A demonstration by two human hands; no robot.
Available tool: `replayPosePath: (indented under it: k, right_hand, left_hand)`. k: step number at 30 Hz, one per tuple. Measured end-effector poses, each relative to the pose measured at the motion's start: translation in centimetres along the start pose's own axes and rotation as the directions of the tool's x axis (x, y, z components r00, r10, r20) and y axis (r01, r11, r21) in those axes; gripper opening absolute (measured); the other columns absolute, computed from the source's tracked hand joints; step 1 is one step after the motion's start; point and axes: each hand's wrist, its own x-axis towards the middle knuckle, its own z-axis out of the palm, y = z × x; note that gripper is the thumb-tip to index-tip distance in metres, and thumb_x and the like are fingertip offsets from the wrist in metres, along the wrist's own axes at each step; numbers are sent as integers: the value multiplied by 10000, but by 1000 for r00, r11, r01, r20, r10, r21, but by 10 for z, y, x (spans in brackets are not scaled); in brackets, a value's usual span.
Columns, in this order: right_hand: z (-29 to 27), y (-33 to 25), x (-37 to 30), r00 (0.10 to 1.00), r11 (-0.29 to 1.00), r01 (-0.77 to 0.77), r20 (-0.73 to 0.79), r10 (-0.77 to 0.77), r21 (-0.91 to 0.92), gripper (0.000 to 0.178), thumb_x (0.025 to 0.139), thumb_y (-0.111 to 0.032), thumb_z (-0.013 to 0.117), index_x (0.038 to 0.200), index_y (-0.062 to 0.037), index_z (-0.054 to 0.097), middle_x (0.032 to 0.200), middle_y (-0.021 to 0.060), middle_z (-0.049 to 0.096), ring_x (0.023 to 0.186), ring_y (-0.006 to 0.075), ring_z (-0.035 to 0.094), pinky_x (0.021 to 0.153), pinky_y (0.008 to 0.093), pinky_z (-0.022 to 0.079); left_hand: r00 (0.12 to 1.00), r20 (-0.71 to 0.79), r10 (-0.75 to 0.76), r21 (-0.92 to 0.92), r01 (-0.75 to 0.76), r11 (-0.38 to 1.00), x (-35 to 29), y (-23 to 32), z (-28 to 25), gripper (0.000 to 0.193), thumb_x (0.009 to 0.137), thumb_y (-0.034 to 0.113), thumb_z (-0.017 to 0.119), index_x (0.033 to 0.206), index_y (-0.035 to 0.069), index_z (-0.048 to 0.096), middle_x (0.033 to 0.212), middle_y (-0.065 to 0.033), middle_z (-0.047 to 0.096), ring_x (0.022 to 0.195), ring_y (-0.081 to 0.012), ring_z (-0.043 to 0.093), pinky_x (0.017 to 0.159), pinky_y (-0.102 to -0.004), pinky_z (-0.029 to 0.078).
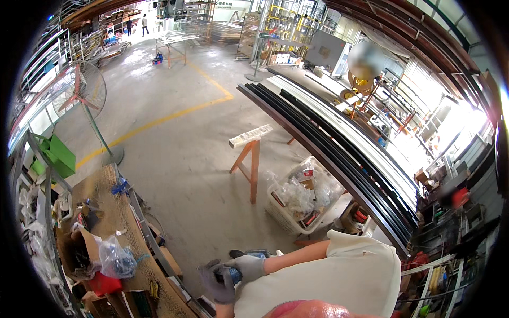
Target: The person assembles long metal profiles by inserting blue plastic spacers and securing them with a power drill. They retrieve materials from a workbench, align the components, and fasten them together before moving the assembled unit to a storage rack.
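Both my hands wear grey gloves and are close together at the bottom middle, in front of my light-coloured top. My left hand (218,285) curls around a blue-and-black power tool (232,274), whose exact kind is partly hidden by the gloves. From the right, my bare forearm reaches across, and my right hand (248,266) closes on the same tool from above. Dark parts of it stick out beyond the right glove.
To the left stands a workbench (108,204) with boxes and a plastic bag (117,259). A white basket (289,222) of wrapped parts sits ahead, near an orange trestle (254,169). Long black and white profiles (339,153) lie stacked at right. A fan (79,93) stands far left.
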Motion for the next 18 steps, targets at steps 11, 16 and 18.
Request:
replayPosePath:
  k: [11, 16, 18]
  right_hand:
    - [-66, 100, 126, 903, 723, -159, 395, -170, 673, 451, 723, -45, 809, 1151, -37, 668, 1155, 59, 706, 1098, 201, 657, 943, 343, 527]
    - [-143, 67, 117, 856, 972, -108, 517, -16, 209, 494, 727, -125, 835, 1182, -32, 669, 1237, 103, 703, 1135, 249, 664, 940, 351, 526]
    - [-153, 62, 116, 828, 973, -96, 559, -41, 212, 462, 763, -112, 806, 1198, -34, 672, 1225, 115, 715, 1128, 262, 675, 934, 360, 533]
  left_hand:
    - [996, -18, 92, 291, -83, 953, 108, -13, 63, 221, 863, 216, 668, 994, 40, 635, 972, -159, 666, 940, -387, 623, 871, -519, 484]
    - [996, -52, 73, 334, -52, 941, 128, -12, 92, 209, 849, 211, 682, 974, 49, 640, 950, -154, 665, 911, -383, 622, 843, -513, 486]
    - [995, -75, 65, 352, -35, 935, 129, -11, 99, 204, 844, 209, 687, 967, 53, 642, 942, -152, 664, 899, -381, 622, 831, -510, 487]
